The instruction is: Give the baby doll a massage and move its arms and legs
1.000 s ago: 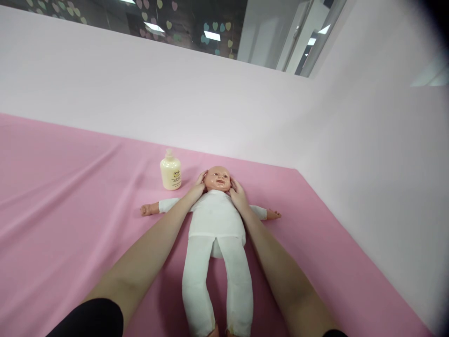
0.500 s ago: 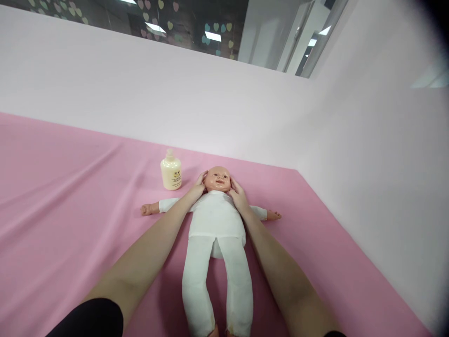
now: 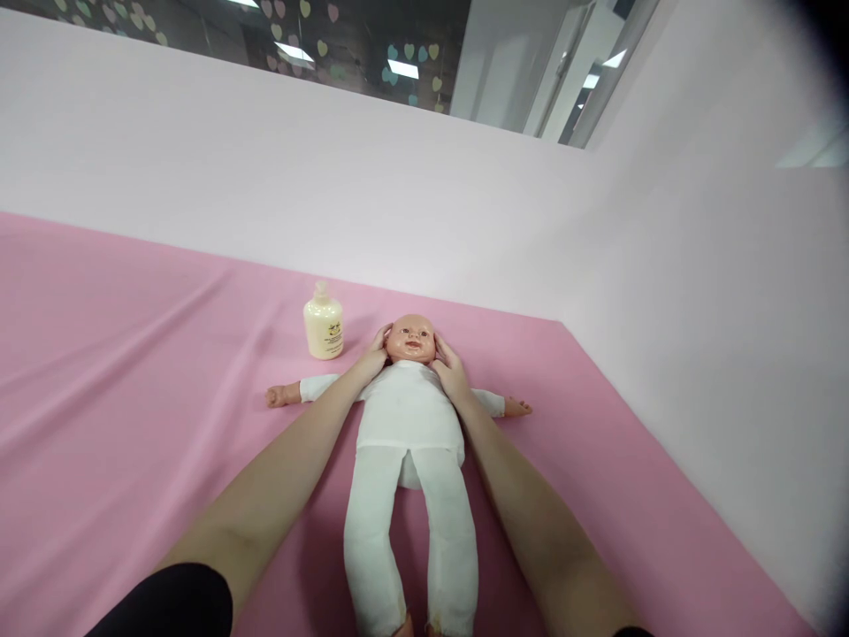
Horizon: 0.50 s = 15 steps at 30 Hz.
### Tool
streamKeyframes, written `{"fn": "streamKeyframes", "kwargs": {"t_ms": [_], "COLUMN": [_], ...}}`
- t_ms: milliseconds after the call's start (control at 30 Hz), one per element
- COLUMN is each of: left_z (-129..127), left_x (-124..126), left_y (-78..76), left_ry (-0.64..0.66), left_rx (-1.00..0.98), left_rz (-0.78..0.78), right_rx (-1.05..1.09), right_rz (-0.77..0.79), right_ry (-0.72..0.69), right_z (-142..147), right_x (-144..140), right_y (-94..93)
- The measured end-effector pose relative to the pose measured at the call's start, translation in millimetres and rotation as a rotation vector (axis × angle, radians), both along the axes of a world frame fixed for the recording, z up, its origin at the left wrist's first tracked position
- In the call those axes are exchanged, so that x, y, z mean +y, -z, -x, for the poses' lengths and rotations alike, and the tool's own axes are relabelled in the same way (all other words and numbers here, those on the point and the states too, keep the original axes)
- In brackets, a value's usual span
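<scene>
A baby doll in a white suit lies on its back on the pink sheet, arms spread, head away from me. My left hand cups the left side of the doll's head. My right hand cups the right side. Both hands touch the head with fingers curved around it. A cream lotion bottle stands upright just left of the doll's head, close to my left hand but apart from it.
A pale pink wall rises behind the sheet and another runs along the right side. Above the back wall is a dark window with heart stickers. The sheet stretches wide to the left with soft folds.
</scene>
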<state>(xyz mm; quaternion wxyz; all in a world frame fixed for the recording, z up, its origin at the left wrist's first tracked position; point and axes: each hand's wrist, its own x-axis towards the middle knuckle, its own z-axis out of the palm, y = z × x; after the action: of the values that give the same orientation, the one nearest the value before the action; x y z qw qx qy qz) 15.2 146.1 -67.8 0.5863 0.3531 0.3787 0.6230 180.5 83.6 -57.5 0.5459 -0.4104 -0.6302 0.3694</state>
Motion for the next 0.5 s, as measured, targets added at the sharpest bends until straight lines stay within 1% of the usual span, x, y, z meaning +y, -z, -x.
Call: {"fn": "streamKeyframes", "kwargs": {"t_ms": [167,333,400,500], "left_z": [2,8,10,14], "left_x": [-6,-13,-16,-21], "left_y": [-0.2,-1.2,-0.6,0.7], "left_ry": [0.0,0.035,0.062,0.119], "left_rx": [0.026,0.074,0.117,0.228], "left_rz": [-0.035,-0.087,-0.135,-0.252], "right_rx": [-0.016,-0.075,-0.095,-0.103], "right_rz": [-0.005,0.043,0.037,0.007], "right_ry": [0.003,0.039,0.073,0.11], "right_z": [1,3,4,4], "right_x": [-3,-2,0,4], "right_y": [-2.4,-1.0,1.1,4.4]}}
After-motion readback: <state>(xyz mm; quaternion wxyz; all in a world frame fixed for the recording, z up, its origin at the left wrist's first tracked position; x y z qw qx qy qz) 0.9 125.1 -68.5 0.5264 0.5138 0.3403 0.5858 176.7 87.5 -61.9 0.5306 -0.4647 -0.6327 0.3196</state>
